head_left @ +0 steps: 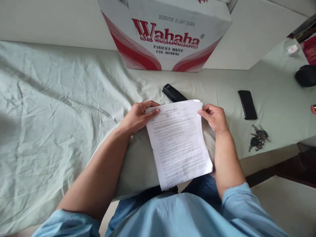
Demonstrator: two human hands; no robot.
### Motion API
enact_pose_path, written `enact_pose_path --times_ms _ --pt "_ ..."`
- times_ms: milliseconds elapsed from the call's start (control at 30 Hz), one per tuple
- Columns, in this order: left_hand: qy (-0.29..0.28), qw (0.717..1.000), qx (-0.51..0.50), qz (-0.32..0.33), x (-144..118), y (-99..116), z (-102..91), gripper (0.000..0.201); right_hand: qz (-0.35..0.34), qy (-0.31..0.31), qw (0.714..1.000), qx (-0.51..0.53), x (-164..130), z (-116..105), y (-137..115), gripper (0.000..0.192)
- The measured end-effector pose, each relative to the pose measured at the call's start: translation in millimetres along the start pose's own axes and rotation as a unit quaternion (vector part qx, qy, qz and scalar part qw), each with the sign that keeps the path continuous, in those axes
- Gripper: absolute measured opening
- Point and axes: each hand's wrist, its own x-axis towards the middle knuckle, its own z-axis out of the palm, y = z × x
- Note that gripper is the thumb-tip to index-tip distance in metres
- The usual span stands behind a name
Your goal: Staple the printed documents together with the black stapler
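Printed sheets of paper [181,144], headed "Overleaf Notes", hang between my two hands over the near edge of the bed-like surface and my lap. At their upper left corner, my left hand [140,117] pinches them between thumb and fingers. My right hand [214,117] grips the upper right edge the same way. More than one page seems stacked, as edges show at the right side. Just beyond the top edge lies a black stapler [174,93], its near end hidden by the paper.
A white and red Wahaha water carton [170,39] stands at the back against a pale panel. Right of my hands lie a black phone [247,104] and a bunch of keys [259,137]. A dark rounded object [306,75] sits at the far right. Pale green cloth [61,108] covers the surface, wrinkled on the left.
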Motion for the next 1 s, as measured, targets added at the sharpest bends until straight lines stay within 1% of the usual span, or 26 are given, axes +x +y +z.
enact_pose_path --times_ms 200,300,400,467,533,600,667,700,767,833,867,933,967,1000 --pt "-0.002 1.000 -0.002 -0.016 1 0 -0.3 0.044 -0.009 -0.021 1.000 -0.017 -3 -1 -2 0.036" --pt "-0.007 1.000 -0.009 -0.020 2 -2 -1.0 0.045 -0.018 -0.019 0.999 -0.031 -3 -1 -1 0.035" --pt "-0.013 0.999 -0.036 -0.019 1 -4 -1.2 0.047 -0.014 0.002 1.000 -0.022 -3 0 0 0.039" --pt "-0.012 0.998 -0.059 -0.016 1 -5 -0.4 0.048 -0.004 0.005 1.000 0.008 -2 0 -1 0.049" --pt "-0.005 0.997 -0.070 -0.010 0 -5 0.9 0.049 0.014 -0.021 0.999 0.044 -4 0 -5 0.055" --pt "0.008 0.997 -0.077 0.002 0 -5 2.6 0.051 0.030 -0.065 0.996 0.062 -6 0 -10 0.049" --pt "0.026 0.995 -0.094 0.014 1 -6 4.1 0.055 0.035 -0.077 0.995 0.060 -9 -1 -14 0.043" --pt "0.036 0.993 -0.110 0.017 2 -6 4.7 0.058 0.030 -0.063 0.996 0.058 -10 -1 -14 0.043" --pt "0.048 0.988 -0.148 0.018 3 -9 5.8 0.061 0.013 -0.008 0.998 0.065 -10 -1 -14 0.043" --pt "0.030 0.985 -0.169 0.014 4 -10 6.6 0.059 0.003 0.038 0.996 0.080 -9 -2 -11 0.043" --pt "0.008 0.985 -0.170 0.010 4 -10 7.1 0.058 0.001 0.051 0.995 0.085 -8 -1 -10 0.044" --pt "-0.028 0.986 -0.162 0.000 3 -10 8.3 0.057 0.005 0.058 0.994 0.093 -6 0 -7 0.043" --pt "-0.031 0.987 -0.160 -0.002 3 -10 9.2 0.056 0.008 0.056 0.994 0.098 -6 1 -6 0.042" --pt "-0.018 0.986 -0.163 -0.001 3 -10 10.3 0.055 0.009 0.054 0.993 0.104 -5 2 -5 0.042"
